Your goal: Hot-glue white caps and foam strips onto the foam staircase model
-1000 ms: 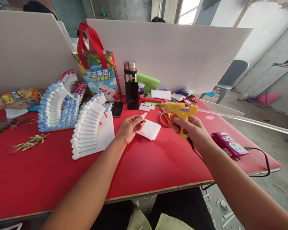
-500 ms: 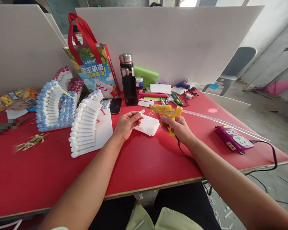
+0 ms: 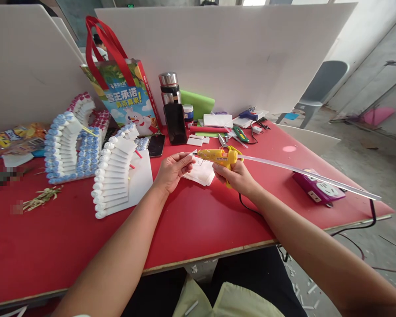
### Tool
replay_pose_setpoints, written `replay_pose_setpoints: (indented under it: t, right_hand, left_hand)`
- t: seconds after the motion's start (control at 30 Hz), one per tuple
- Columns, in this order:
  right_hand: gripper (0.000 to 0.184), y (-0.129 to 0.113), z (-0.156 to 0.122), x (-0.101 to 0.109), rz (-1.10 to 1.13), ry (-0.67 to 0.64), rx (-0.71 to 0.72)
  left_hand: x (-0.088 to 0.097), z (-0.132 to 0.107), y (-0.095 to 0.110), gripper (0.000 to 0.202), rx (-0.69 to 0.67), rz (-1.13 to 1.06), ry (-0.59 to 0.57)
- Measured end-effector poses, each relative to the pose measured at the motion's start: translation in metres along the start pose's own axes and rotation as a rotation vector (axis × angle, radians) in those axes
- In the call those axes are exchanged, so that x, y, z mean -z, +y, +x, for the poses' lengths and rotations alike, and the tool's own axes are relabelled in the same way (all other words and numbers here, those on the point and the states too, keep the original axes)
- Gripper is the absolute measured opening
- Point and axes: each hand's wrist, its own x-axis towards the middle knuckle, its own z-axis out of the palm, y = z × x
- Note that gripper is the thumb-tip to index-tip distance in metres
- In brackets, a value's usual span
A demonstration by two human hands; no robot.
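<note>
My right hand (image 3: 233,176) grips a yellow hot glue gun (image 3: 218,156) with a long clear glue stick (image 3: 303,175) trailing out of its back to the right. The gun's nozzle points left and touches a small white strip (image 3: 190,154) pinched in the fingers of my left hand (image 3: 173,169). Under both hands a folded white sheet (image 3: 201,173) lies on the red table (image 3: 191,220). To the left of my left hand stands a white model of stacked paper rolls (image 3: 117,174) on a white base.
A second roll model with blue tips (image 3: 71,145) stands further left. At the back are a printed bag with red handles (image 3: 125,94), a steel flask (image 3: 169,86), a black phone (image 3: 156,145), and tools. A purple power strip (image 3: 318,189) sits at the right edge.
My right hand has brought the glue gun leftwards and lower, and turned it so its nozzle meets the white strip. My left hand has hardly moved.
</note>
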Motion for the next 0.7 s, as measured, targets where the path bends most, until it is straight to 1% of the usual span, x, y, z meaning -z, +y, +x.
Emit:
replay_pose_setpoints:
  t: [0.17, 0.33, 0.4, 0.53, 0.7]
  right_hand:
    - [0.050, -0.0031, -0.0011, -0.0018, -0.007, 0.022, -0.028]
    - [0.047, -0.0062, -0.0020, -0.0013, -0.022, 0.016, 0.017]
    - [0.048, -0.0060, -0.0022, -0.0005, -0.045, 0.019, 0.006]
    - [0.050, -0.0064, -0.0020, 0.0005, -0.100, 0.057, -0.030]
    - [0.050, -0.0081, -0.0021, -0.0004, -0.089, 0.089, -0.032]
  left_hand:
    - [-0.0006, -0.0008, 0.0009, 0.032, 0.008, -0.002, -0.004]
    - [-0.0004, -0.0010, 0.0010, 0.030, 0.008, -0.012, -0.011]
    - [-0.0003, -0.0009, 0.0009, 0.029, 0.007, -0.011, -0.016]
    - [-0.0008, -0.0010, 0.0012, 0.029, 0.010, -0.003, -0.015]
    - [-0.0012, -0.0015, 0.0018, 0.028, 0.013, 0.005, -0.020]
